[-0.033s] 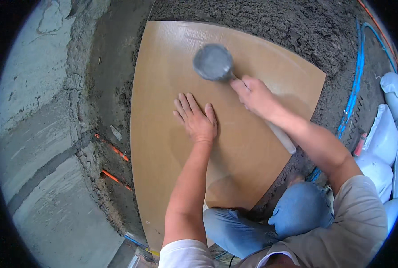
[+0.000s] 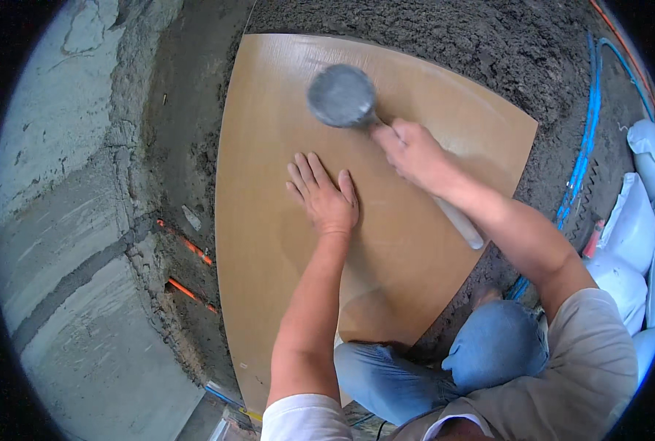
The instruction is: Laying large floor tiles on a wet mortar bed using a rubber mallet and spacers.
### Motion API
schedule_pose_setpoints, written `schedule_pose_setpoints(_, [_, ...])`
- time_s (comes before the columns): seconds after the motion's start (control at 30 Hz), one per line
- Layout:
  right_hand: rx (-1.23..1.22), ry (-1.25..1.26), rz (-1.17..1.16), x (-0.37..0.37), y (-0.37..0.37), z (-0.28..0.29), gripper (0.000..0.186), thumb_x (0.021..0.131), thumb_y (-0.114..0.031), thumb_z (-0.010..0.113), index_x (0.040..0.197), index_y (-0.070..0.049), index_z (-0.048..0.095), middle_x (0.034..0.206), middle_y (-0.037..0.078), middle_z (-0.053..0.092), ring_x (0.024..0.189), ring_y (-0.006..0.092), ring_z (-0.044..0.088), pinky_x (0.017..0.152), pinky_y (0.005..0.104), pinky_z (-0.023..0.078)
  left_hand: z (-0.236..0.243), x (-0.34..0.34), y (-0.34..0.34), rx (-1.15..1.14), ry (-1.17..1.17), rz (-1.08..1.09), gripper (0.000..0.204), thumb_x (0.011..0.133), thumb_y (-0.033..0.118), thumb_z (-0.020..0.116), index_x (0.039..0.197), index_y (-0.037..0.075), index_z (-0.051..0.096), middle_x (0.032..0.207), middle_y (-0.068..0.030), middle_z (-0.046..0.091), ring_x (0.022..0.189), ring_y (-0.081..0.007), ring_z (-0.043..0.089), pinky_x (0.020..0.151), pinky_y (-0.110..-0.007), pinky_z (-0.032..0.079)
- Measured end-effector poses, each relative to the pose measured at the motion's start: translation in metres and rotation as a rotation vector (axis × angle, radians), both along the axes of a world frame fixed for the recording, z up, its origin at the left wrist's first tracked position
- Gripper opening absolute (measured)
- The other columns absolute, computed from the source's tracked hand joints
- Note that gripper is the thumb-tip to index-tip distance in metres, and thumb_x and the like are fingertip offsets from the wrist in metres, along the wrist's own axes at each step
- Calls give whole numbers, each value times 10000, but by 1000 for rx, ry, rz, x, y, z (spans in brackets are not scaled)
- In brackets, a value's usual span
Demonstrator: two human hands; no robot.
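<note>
My left hand lies palm down on a large tan board, fingers spread. To its upper right, my right hand grips the handle of a mallet-like tool with a round grey head, blurred over the upper part of the board. The pale handle runs back under my right forearm toward the board's right edge; whether the head touches the board cannot be told.
Rough grey mortar surrounds the board. Cracked concrete and orange pipes lie left. Blue lines and white sacks are at the right. My bent knee is near the board's lower right edge.
My right hand and the tool have shifted slightly up and to the left. My left hand stays in the same place.
</note>
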State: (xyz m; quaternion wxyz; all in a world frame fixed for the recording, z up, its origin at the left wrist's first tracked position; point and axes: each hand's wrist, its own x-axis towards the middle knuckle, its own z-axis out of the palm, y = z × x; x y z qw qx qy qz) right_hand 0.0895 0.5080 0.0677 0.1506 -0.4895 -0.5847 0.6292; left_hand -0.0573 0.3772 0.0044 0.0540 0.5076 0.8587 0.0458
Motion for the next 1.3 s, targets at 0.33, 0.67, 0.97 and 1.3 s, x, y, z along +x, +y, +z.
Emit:
schedule_pose_setpoints(0.33, [156,42,18,-71,19,-9,444,924,-362,474,898,62,606,751,236,619,709,256,615,663,397,457,-1,1,-2,7,22,-10,680,879,374,490,1407,-5,289,1490,-209,227,1384,-397,166,1113,-544,85])
schedule_pose_setpoints(0.67, [223,23,-43,-67,19,-36,455,909,-359,474,873,72,613,769,261,619,731,323,631,685,423,469,3,9,5,14,10,-17,657,908,392,451,1414,9,279,1497,-198,215,1392,-382,151,1115,-528,87])
schedule_pose_setpoints(0.97, [151,-13,-35,-45,15,-24,447,914,-353,470,916,73,605,821,261,633,788,336,640,712,409,477,0,8,9,8,20,-32,660,903,389,456,1415,12,280,1501,-192,210,1394,-375,153,1118,-524,86])
schedule_pose_setpoints(1.3, [120,-86,-5,23,-50,11,454,924,-351,502,788,79,558,670,241,566,619,287,573,586,413,438,2,-1,0,-15,53,-40,658,885,351,487,1409,7,287,1497,-195,214,1393,-389,144,1117,-540,94])
